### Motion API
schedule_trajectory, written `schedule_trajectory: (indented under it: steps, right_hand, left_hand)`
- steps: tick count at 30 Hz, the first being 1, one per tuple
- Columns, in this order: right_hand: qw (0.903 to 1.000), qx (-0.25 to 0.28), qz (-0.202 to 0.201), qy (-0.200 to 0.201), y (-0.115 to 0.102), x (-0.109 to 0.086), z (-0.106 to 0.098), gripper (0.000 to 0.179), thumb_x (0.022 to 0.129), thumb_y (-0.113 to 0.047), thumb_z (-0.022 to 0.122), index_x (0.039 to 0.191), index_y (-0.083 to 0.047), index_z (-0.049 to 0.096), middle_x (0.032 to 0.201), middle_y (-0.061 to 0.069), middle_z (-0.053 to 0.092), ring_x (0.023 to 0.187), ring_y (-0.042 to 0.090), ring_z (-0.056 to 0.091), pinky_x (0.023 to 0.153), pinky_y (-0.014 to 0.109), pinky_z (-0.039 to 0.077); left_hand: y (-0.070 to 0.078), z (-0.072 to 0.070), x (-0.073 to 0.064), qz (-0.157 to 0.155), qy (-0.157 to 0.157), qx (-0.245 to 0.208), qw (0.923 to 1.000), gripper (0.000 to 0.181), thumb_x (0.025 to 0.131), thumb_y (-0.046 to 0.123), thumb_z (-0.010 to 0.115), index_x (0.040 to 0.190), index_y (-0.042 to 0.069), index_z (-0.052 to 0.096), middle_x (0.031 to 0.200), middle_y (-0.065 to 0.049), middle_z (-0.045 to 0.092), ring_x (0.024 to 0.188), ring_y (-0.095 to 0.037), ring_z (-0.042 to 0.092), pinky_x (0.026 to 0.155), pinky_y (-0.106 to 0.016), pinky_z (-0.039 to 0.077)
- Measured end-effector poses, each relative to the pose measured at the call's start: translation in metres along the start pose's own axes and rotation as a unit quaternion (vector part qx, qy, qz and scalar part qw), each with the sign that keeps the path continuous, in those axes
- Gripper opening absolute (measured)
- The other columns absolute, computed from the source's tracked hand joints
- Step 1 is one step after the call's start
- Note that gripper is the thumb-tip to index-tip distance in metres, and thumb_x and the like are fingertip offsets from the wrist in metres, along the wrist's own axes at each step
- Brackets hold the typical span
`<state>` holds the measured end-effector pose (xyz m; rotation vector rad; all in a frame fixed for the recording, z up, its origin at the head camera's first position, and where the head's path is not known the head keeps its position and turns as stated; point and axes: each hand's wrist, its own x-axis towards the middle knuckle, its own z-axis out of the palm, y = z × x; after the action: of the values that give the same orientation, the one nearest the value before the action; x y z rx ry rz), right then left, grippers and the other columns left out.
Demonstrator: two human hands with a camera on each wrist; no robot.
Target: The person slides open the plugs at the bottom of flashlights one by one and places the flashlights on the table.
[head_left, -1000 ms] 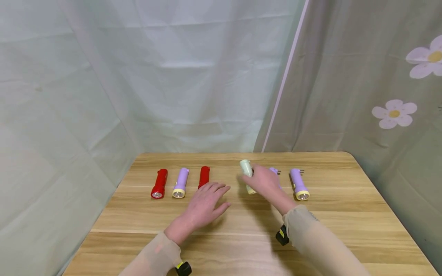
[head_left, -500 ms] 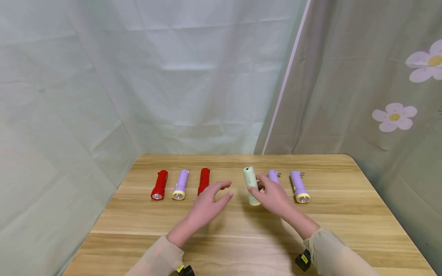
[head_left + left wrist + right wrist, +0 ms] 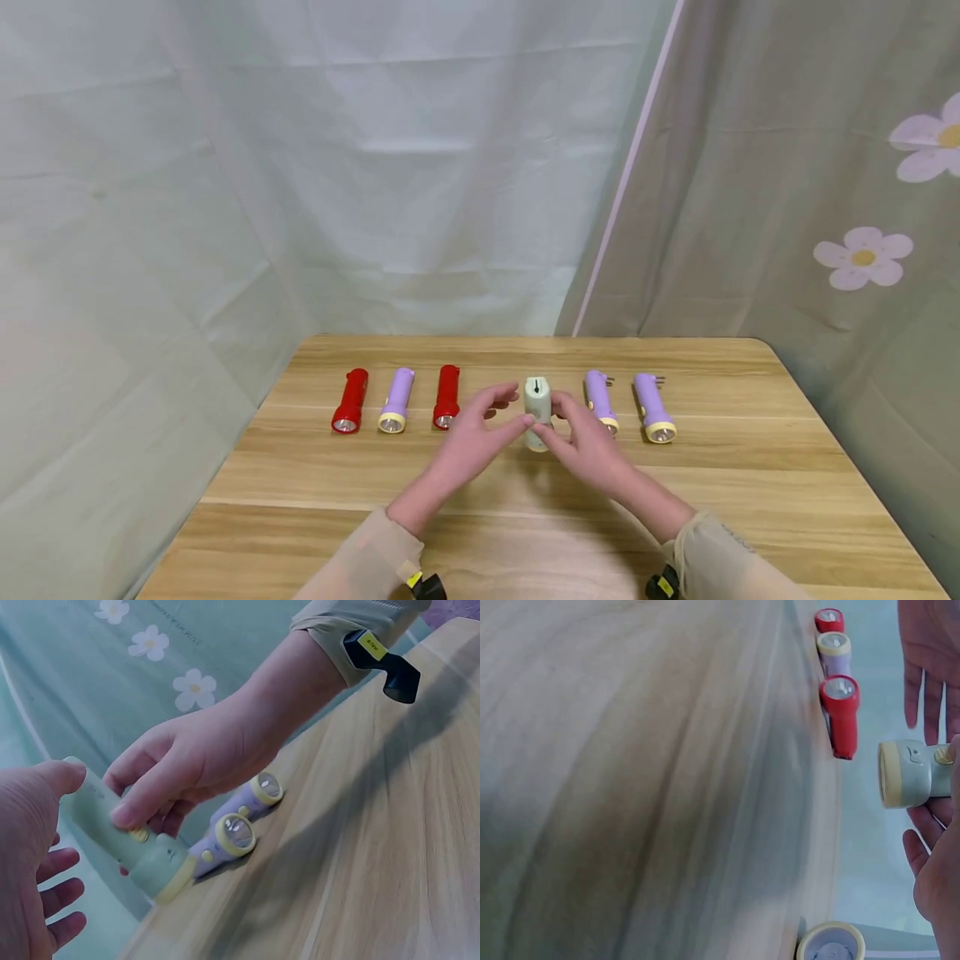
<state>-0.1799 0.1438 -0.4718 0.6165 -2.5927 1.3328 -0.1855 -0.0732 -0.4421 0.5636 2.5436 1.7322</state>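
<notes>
My right hand [image 3: 592, 448] grips a pale green flashlight [image 3: 537, 402] between thumb and fingers, over the middle of the table. The flashlight has a cream rim round its head and a slot at its tail end. In the left wrist view, the flashlight [image 3: 112, 832] is tilted, head down, with a yellow switch beside the right thumb. My left hand [image 3: 471, 443] is close on its left side, thumb tip at the body near the tail, other fingers spread and apart from it. The right wrist view shows the flashlight's head [image 3: 906, 772] close up, its rim facing the table.
Left of the hands lie a red flashlight [image 3: 350, 402], a purple one [image 3: 397, 400] and another red flashlight [image 3: 447, 395]. To the right lie two purple flashlights, one [image 3: 597, 393] partly behind my right hand, the other [image 3: 652, 407] farther right. Curtains surround the wooden table [image 3: 480, 533].
My right hand has lifted the pale green flashlight off the back row and brought it nearer, turning its tail upward. The left hand has moved right, up to the flashlight.
</notes>
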Motion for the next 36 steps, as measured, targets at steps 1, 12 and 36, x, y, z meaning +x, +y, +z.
schedule_trajectory:
  steps: [1,12,36]
  right_hand:
    - [1.0,0.001,0.001,0.0,0.0,-0.001,0.001,0.05,0.1,-0.049,0.062,0.139,-0.021,0.053,0.138,-0.001,0.06,0.123,0.02,0.06,0.099,0.051,0.051]
    - [0.9997,-0.008,-0.02,0.011,-0.001,-0.005,0.009,0.042,0.098,-0.03,0.071,0.136,-0.02,0.056,0.14,0.001,0.06,0.125,0.024,0.06,0.104,0.048,0.048]
    - [0.9992,-0.017,0.021,0.03,-0.005,-0.005,0.019,0.052,0.09,-0.039,0.08,0.135,-0.023,0.06,0.13,-0.006,0.064,0.12,0.018,0.059,0.102,0.05,0.046]
  left_hand:
    - [0.001,0.002,0.0,-0.003,0.002,0.001,1.0,0.065,0.09,0.048,0.077,0.143,0.015,0.057,0.136,0.001,0.061,0.127,-0.029,0.054,0.108,-0.053,0.04]
    - [0.005,0.01,-0.005,-0.028,0.027,0.014,0.9992,0.06,0.084,0.05,0.082,0.131,0.021,0.062,0.129,0.004,0.062,0.123,-0.032,0.054,0.103,-0.056,0.043]
    - [0.003,0.012,-0.006,-0.014,0.036,0.032,0.9987,0.036,0.088,0.04,0.08,0.113,0.019,0.064,0.118,0.004,0.063,0.118,-0.023,0.057,0.103,-0.054,0.044]
